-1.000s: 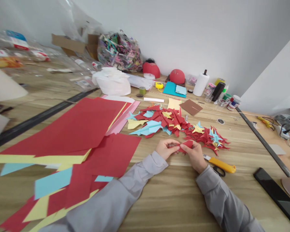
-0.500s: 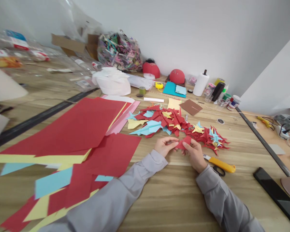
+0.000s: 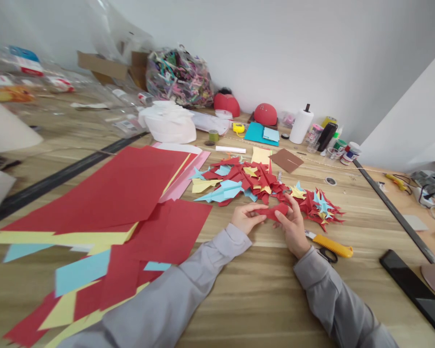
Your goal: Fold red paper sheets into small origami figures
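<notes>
A small folded piece of red paper [image 3: 274,211] is held between my two hands over the wooden table. My left hand [image 3: 247,219] pinches its left end between thumb and fingers. At its right end, my right hand [image 3: 293,228] has the thumb pressed on the paper, with the index finger raised behind it. Just beyond my hands lies a pile of folded paper shapes [image 3: 224,191], mostly red with some blue and yellow. A second cluster of pointed paper shapes [image 3: 322,205] sits to the right.
Large red paper sheets [image 3: 105,188] and cut strips [image 3: 81,271] cover the left side. A yellow utility knife [image 3: 331,245] and black-handled scissors [image 3: 328,255] lie by my right wrist. Farther right is a black phone-like slab [image 3: 416,295]. Bottles [image 3: 302,126] stand at the back.
The red paper now shows longer between my hands. My right index finger has lifted away from it, and the right hand has shifted slightly. The left hand has barely moved.
</notes>
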Available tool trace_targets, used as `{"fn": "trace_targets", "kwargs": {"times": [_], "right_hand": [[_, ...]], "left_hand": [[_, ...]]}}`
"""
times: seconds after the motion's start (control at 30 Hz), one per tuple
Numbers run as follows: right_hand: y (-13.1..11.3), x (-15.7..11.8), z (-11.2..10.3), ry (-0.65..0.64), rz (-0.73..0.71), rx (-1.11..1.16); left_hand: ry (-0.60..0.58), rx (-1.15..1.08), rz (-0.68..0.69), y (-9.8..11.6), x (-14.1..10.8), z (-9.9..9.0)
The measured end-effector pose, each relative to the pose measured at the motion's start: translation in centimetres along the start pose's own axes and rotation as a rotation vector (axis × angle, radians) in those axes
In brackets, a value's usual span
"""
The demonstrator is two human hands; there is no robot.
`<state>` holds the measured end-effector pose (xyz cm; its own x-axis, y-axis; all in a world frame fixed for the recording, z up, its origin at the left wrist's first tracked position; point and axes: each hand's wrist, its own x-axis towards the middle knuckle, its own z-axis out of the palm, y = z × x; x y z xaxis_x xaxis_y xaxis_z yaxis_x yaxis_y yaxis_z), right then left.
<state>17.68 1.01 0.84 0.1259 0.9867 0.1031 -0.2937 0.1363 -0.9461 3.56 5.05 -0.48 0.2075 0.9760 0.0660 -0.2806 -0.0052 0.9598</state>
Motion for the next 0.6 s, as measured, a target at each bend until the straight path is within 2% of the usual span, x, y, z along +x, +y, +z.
{"fn": "trace_targets", "kwargs": {"times": [0.6], "right_hand": [[0.84, 0.09, -0.56, 0.031, -0.098, -0.183]], "left_hand": [[0.022, -0.075, -0.122, 0.03, 0.02, 0.09]]}}
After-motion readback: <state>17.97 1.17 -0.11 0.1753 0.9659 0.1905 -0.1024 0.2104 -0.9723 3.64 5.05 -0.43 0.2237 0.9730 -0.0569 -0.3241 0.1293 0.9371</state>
